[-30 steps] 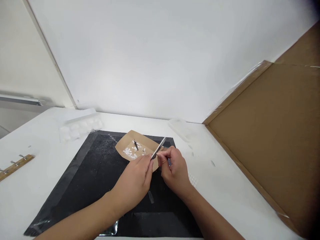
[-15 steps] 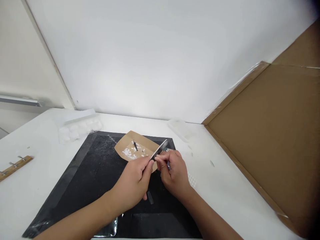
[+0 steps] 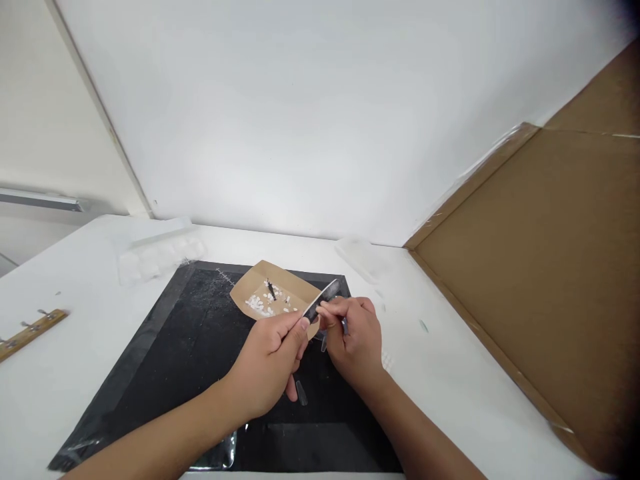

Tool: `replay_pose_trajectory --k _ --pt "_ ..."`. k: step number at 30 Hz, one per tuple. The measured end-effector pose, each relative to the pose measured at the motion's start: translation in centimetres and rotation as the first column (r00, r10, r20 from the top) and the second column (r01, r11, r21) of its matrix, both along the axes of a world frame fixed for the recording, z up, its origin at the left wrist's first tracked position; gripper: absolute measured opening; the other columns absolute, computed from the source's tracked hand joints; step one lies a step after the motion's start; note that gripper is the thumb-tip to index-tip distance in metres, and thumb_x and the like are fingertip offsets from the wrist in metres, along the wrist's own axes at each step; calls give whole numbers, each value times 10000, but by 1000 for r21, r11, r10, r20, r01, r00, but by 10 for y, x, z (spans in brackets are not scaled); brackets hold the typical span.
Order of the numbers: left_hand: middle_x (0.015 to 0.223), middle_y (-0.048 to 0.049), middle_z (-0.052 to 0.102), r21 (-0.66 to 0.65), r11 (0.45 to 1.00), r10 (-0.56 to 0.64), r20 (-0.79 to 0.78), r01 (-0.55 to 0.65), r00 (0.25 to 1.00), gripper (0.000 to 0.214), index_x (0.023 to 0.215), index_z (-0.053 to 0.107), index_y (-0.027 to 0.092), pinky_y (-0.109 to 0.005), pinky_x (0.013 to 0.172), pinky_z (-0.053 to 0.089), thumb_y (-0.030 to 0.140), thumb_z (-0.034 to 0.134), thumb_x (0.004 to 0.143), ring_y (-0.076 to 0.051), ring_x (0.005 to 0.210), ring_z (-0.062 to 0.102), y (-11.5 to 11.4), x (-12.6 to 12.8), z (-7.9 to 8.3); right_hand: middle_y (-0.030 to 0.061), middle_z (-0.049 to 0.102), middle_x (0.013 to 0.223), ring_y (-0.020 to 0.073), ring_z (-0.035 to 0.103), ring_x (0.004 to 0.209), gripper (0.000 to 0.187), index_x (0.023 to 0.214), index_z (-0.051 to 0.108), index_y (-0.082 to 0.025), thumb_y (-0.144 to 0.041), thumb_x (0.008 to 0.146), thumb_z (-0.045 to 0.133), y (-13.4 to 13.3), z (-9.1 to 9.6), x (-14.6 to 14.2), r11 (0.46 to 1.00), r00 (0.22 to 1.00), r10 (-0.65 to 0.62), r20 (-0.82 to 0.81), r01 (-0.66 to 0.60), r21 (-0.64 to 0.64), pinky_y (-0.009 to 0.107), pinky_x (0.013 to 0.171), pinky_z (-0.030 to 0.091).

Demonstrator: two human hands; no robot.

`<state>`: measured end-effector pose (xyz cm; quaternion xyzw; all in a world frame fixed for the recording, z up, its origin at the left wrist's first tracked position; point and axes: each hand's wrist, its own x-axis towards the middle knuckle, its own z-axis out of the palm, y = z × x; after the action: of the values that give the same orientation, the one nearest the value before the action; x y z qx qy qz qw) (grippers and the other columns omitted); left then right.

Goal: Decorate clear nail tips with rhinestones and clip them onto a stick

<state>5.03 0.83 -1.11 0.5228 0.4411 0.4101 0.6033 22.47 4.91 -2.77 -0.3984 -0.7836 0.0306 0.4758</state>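
Observation:
My left hand [image 3: 273, 360] is closed on the lower end of a nail file [image 3: 327, 293], dark-faced with a pale edge, which slants up to the right over a brown paper tray [image 3: 245, 280]. Against the file's dark face, my right hand [image 3: 355, 333] is closed in a pinch. Whatever its fingertips hold is too small and hidden to make out. Under my left hand, a clear false nail tip [image 3: 301, 393] lies on the black mat [image 3: 190, 360]. White nail-like pieces [image 3: 260, 305] and a small dark item [image 3: 271, 289] are in the tray.
Clear plastic packaging [image 3: 160, 253] lies at the back left of the white table, and a clear lid [image 3: 357, 259] at the back right. A wooden strip with metal clips [image 3: 33, 333] is at the left. A cardboard panel [image 3: 530, 267] borders the right side.
My right hand has shifted slightly up and to the right along the file. My left hand still holds the file, which has barely moved.

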Motion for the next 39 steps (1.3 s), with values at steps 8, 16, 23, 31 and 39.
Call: replay_pose_trajectory --k 8,16,23,31,39 --pt "501 91 367 33 999 5 -9 -5 1000 497 674 478 187 -154 326 404 546 487 1018 -59 330 444 -4 0 5 -56 679 659 149 656 591 125 937 536 -246 -145 1001 577 0 3 4 995 996 76 45 -78 55 386 752 397" --pt "592 68 421 87 995 54 -49 -49 997 489 681 468 190 -167 325 410 540 478 1023 -62 365 461 -3 1 1 -53 660 646 151 649 588 113 943 555 -236 -143 983 604 -2 1 0 993 994 50 96 -60 100 372 740 371" --pt "593 63 427 89 994 60 -38 -56 997 488 689 477 194 -176 321 404 556 484 1016 -66 365 442 -3 1 -1 -56 658 641 145 648 595 124 926 545 -235 -135 982 593 -2 2 0 994 995 38 95 -47 102 365 745 368" --pt "599 58 422 112 992 67 -54 -61 996 487 677 471 194 -178 330 403 534 473 1027 -75 388 465 -4 0 -2 -55 656 645 141 644 589 126 924 537 -231 -135 996 578 -2 3 -1 994 995 -3 95 -8 106 369 748 369" --pt "588 60 420 127 990 76 -64 -67 995 494 677 465 190 -179 337 360 531 469 1035 -70 376 460 -4 -1 -4 -49 673 660 145 646 587 124 922 534 -231 -146 1002 574 -1 2 -1 995 996 -28 90 19 98 374 757 372"
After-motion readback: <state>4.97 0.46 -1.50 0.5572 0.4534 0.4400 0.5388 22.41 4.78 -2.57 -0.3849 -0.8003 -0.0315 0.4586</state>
